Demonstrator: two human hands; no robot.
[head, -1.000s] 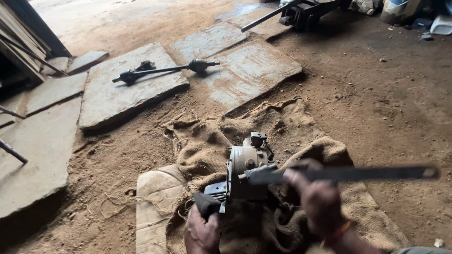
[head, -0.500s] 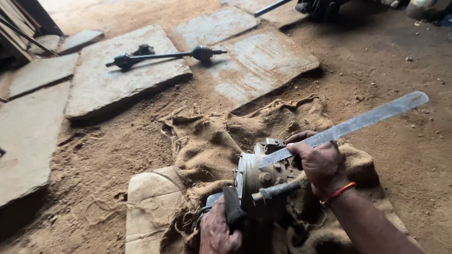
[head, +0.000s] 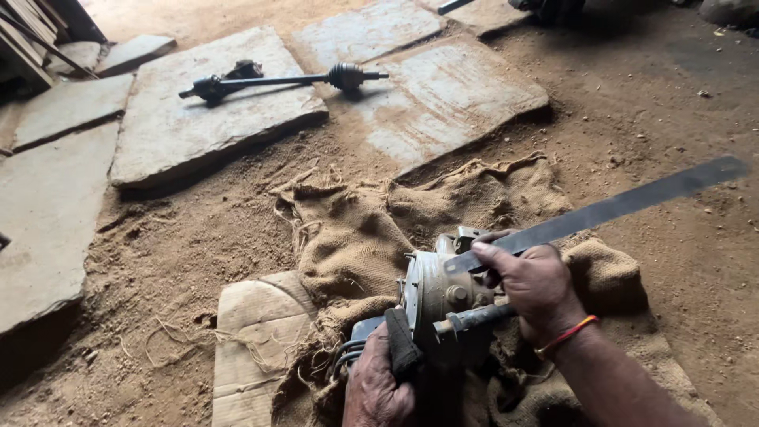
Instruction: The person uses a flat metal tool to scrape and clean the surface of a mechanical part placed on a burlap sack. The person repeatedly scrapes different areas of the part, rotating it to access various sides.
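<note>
A greasy round metal assembly [head: 439, 296] with a short shaft stands on a burlap sack [head: 356, 237] on the dirt floor. My right hand [head: 534, 285] grips a long flat metal bar [head: 609, 209] whose near end lies against the assembly's top edge; the bar points up and to the right. My left hand [head: 379, 383] holds the lower left side of the assembly through a dark rag [head: 402, 344].
A drive shaft with joints [head: 277, 81] lies on flat stone slabs [head: 198, 119] further off. A piece of cardboard [head: 249, 348] sticks out from under the sack at left. Loose sandy dirt surrounds everything; wooden planks [head: 28, 47] lean at top left.
The bar has swung from level to slanting up-right, and my right hand has slid along it toward the assembly. My left hand stays on the assembly's lower left.
</note>
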